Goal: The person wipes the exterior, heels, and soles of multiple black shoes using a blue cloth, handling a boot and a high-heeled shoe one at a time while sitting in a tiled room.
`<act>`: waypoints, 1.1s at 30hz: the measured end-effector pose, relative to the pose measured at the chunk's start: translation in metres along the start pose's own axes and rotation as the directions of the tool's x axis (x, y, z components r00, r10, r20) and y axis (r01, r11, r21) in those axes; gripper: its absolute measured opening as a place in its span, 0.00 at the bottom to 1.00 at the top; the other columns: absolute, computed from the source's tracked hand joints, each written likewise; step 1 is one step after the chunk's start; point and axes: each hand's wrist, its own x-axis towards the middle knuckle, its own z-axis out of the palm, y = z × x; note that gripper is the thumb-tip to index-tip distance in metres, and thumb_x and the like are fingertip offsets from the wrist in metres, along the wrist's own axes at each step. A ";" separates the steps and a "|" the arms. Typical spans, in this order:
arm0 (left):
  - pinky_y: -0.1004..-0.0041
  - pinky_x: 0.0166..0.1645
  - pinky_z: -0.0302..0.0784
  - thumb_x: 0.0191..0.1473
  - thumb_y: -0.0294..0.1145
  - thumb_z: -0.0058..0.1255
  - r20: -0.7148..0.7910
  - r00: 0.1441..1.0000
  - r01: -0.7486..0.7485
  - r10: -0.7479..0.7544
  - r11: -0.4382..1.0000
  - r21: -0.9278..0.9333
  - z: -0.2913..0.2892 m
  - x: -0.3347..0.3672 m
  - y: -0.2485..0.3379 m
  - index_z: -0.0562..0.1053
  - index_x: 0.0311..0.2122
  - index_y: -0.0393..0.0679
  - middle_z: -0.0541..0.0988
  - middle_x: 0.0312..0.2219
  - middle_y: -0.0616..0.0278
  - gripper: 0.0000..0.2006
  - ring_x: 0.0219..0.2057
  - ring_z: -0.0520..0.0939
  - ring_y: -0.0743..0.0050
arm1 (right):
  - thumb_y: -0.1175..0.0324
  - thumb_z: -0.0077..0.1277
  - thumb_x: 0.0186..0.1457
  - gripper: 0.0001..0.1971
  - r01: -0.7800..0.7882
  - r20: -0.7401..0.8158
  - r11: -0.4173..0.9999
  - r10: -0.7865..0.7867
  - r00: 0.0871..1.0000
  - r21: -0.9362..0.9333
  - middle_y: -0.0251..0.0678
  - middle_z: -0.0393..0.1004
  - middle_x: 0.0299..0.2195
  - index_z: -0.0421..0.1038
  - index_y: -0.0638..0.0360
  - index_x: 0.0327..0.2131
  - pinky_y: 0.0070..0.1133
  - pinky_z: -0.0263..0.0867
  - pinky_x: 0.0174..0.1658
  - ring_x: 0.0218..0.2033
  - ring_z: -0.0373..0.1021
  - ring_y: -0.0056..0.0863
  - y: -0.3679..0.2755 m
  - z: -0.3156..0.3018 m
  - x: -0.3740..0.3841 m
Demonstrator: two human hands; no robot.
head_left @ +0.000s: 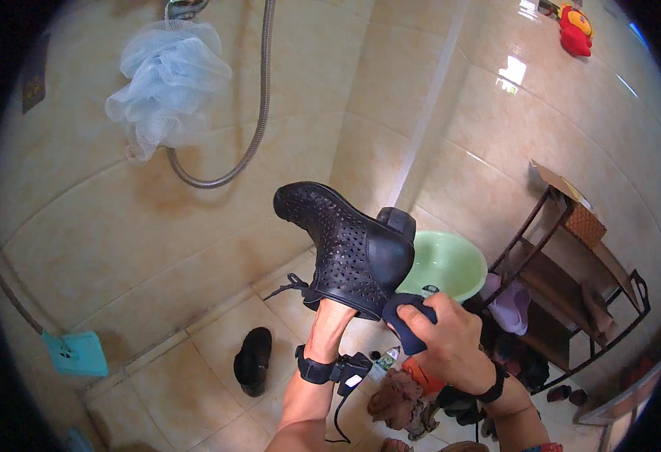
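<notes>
A black ankle boot (345, 252) with cut-out holes, laces and a block heel is raised in front of me, toe to the upper left, sole up. My left hand (333, 322) reaches into its opening and holds it up from inside; the fingers are hidden. My right hand (451, 339) is closed around a folded dark blue cloth (410, 322), which is against or very near the boot's back edge by the opening. Below on the tiles stands another black shoe (253, 361), probably the other boot.
Behind the boot is a green basin (455, 264). A dark shoe rack (549, 301) with purple slippers (510, 305) stands at right. A brown crumpled cloth (400, 403) and a small bottle (385, 361) lie below my hands. A shower hose (263, 90), mesh puff (168, 83) and turquoise scrubber (76, 354) are left.
</notes>
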 end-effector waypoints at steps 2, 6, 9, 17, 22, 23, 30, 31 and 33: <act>0.71 0.52 0.73 0.57 0.29 0.52 -0.008 0.996 0.084 -0.083 0.994 0.075 -0.012 -0.014 -0.068 0.72 0.50 0.41 0.75 0.46 0.59 0.15 0.45 0.75 0.69 | 0.65 0.64 0.29 0.24 0.049 -0.113 0.998 -0.045 0.993 0.031 0.35 0.65 0.29 0.76 0.47 0.38 0.24 0.66 0.25 0.27 0.70 0.32 -0.010 -0.006 0.014; 0.72 0.50 0.73 0.58 0.27 0.46 0.028 0.964 0.221 -0.264 0.741 -0.634 0.013 -0.021 0.069 0.72 0.49 0.41 0.75 0.45 0.61 0.14 0.45 0.75 0.68 | 0.64 0.61 0.31 0.21 0.155 -0.205 0.984 -0.135 0.970 0.085 0.35 0.65 0.28 0.75 0.50 0.36 0.22 0.66 0.24 0.26 0.69 0.31 -0.032 -0.018 0.052; 0.72 0.53 0.72 0.60 0.30 0.44 0.053 0.929 0.307 -0.365 0.684 -0.662 0.014 -0.023 0.038 0.70 0.52 0.41 0.74 0.47 0.62 0.15 0.46 0.74 0.69 | 0.66 0.60 0.33 0.21 0.187 -0.141 0.980 -0.176 0.974 0.070 0.35 0.65 0.29 0.76 0.51 0.38 0.22 0.66 0.25 0.25 0.68 0.30 -0.046 -0.008 0.049; 0.71 0.54 0.71 0.61 0.33 0.44 0.015 0.980 0.194 -0.199 0.933 -0.304 0.010 0.006 0.019 0.69 0.53 0.42 0.74 0.47 0.62 0.16 0.46 0.75 0.69 | 0.65 0.60 0.35 0.25 0.040 -0.191 0.991 -0.014 0.982 0.130 0.34 0.67 0.31 0.74 0.44 0.44 0.26 0.68 0.24 0.27 0.70 0.32 -0.008 0.006 0.016; 0.70 0.54 0.71 0.61 0.36 0.44 0.122 0.921 0.332 -0.371 0.578 -0.745 0.012 -0.030 0.051 0.69 0.53 0.42 0.74 0.47 0.62 0.17 0.46 0.75 0.69 | 0.64 0.66 0.38 0.17 0.240 -0.336 0.962 -0.186 0.923 0.126 0.38 0.68 0.30 0.77 0.53 0.36 0.24 0.68 0.26 0.26 0.71 0.33 -0.033 -0.005 0.046; 0.70 0.54 0.71 0.62 0.36 0.44 0.140 0.900 0.339 -0.413 0.463 -0.819 0.011 -0.036 0.056 0.69 0.53 0.42 0.74 0.47 0.62 0.17 0.46 0.75 0.69 | 0.64 0.66 0.38 0.17 0.242 -0.338 0.961 -0.186 0.923 0.131 0.38 0.68 0.30 0.77 0.53 0.36 0.24 0.68 0.26 0.26 0.71 0.33 -0.030 0.007 0.039; 0.71 0.47 0.74 0.62 0.39 0.43 0.157 0.852 0.208 -0.500 0.047 -0.977 0.028 -0.014 0.051 0.72 0.47 0.45 0.75 0.39 0.63 0.14 0.38 0.75 0.71 | 0.67 0.68 0.36 0.18 0.113 -0.470 0.974 -0.008 0.883 0.196 0.37 0.70 0.30 0.76 0.53 0.35 0.24 0.69 0.25 0.26 0.72 0.34 0.007 0.028 0.026; 0.72 0.46 0.74 0.62 0.39 0.42 0.181 0.883 0.214 -0.433 0.029 -0.976 0.029 -0.014 0.044 0.72 0.47 0.45 0.75 0.39 0.63 0.13 0.37 0.75 0.71 | 0.67 0.68 0.36 0.18 0.107 -0.470 0.975 -0.002 0.883 0.196 0.37 0.70 0.30 0.76 0.53 0.35 0.24 0.69 0.25 0.26 0.72 0.34 0.000 0.021 0.032; 0.72 0.44 0.74 0.62 0.38 0.42 0.228 0.929 0.233 -0.292 -0.016 -0.972 0.033 -0.009 0.042 0.72 0.46 0.45 0.75 0.37 0.64 0.13 0.36 0.75 0.72 | 0.65 0.65 0.37 0.16 0.253 -0.400 0.941 -0.148 0.904 0.226 0.37 0.69 0.30 0.77 0.53 0.35 0.24 0.69 0.27 0.25 0.71 0.34 -0.008 0.015 0.040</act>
